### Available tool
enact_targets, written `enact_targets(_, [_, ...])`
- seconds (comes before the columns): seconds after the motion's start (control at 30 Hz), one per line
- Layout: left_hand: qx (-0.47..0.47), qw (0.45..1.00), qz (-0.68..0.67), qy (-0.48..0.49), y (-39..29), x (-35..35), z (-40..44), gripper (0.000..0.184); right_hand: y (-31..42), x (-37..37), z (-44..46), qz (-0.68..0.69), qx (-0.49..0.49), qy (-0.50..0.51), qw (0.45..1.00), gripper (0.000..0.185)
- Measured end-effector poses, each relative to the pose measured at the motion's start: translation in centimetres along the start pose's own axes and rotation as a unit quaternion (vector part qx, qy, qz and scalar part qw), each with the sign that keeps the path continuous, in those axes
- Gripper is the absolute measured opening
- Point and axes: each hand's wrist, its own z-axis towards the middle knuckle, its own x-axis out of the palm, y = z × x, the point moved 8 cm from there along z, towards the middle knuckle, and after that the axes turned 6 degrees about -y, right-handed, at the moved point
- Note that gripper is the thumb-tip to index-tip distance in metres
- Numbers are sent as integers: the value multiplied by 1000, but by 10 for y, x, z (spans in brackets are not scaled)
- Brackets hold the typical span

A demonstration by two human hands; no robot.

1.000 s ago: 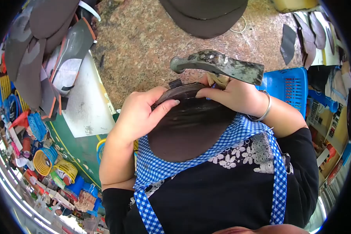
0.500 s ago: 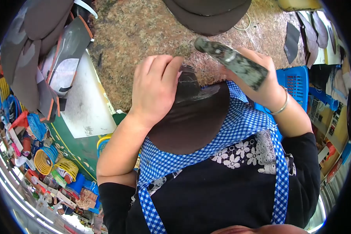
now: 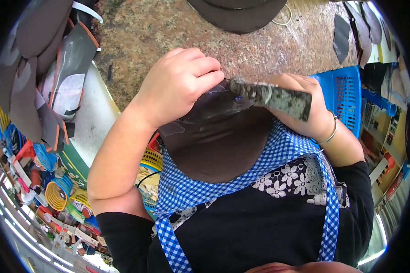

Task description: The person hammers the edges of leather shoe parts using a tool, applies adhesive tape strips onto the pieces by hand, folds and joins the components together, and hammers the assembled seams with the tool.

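Note:
A dark brown rounded piece [image 3: 218,150] lies over the blue checked apron, its upper edge at the stone tabletop's front edge. My left hand [image 3: 180,84] is closed on that upper edge, fingers curled over it. In my right hand [image 3: 300,100] is a hammer [image 3: 282,100] with a worn, mottled metal head; its round end is over the piece's upper edge, close to my left fingertips. The hammer's handle is hidden beneath the head and my hand.
Stacked dark cut pieces [image 3: 29,91] and a white board [image 3: 93,123] are at the left. Another dark rounded piece [image 3: 241,18] lies at the back of the stone tabletop [image 3: 141,32]. A blue basket [image 3: 346,95] stands at the right.
My left hand has moved from the piece's left rim up over its upper edge. My right hand has let go of the rim and swung the hammer, its head now lower over the piece.

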Motion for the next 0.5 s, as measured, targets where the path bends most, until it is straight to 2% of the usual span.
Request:
enact_targets(0.2, [95, 994, 56, -10, -10, 0, -7, 33, 2, 4, 2, -49, 19, 3, 999, 27])
enact_targets(0.33, [104, 993, 58, -16, -11, 1, -9, 35, 3, 4, 5, -26, 6, -28, 999, 28])
enact_targets(0.5, [107, 991, 71, -21, -12, 0, -10, 32, 10, 5, 8, -94, -6, -2, 996, 26])
